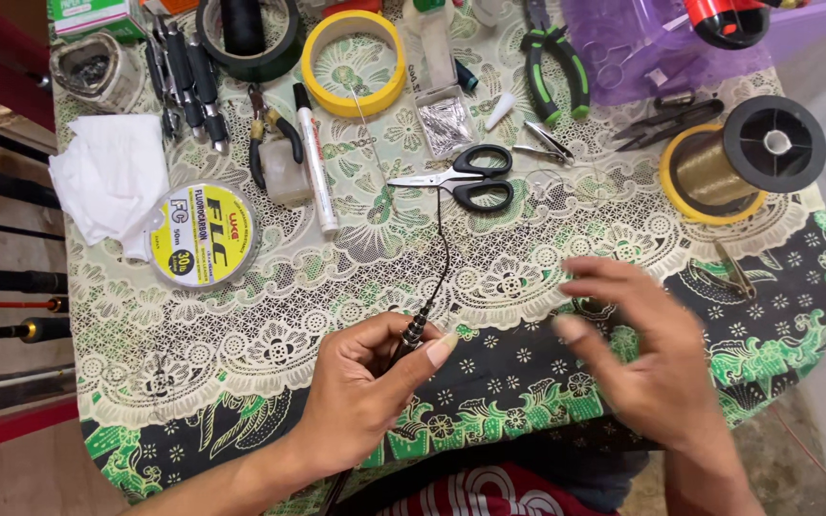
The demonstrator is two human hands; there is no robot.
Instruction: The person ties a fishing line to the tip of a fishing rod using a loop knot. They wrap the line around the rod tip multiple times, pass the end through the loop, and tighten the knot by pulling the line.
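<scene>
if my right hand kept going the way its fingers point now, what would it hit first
The right hand points left, toward the left hand pinching the thin dark rod. Probably that rod or thumb first, though depth is unclear.

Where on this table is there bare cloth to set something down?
Bare cloth lies between the yellow line spool and the scissors, above the left hand. A smaller patch sits right of the right hand, below the thread spool. The far edge is crowded with tools.

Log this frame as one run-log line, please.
left hand: pinching thin black rod tip | right hand: open, blurred, holding nothing visible | scissors beyond rod tip | surface: patterned tablecloth
</scene>
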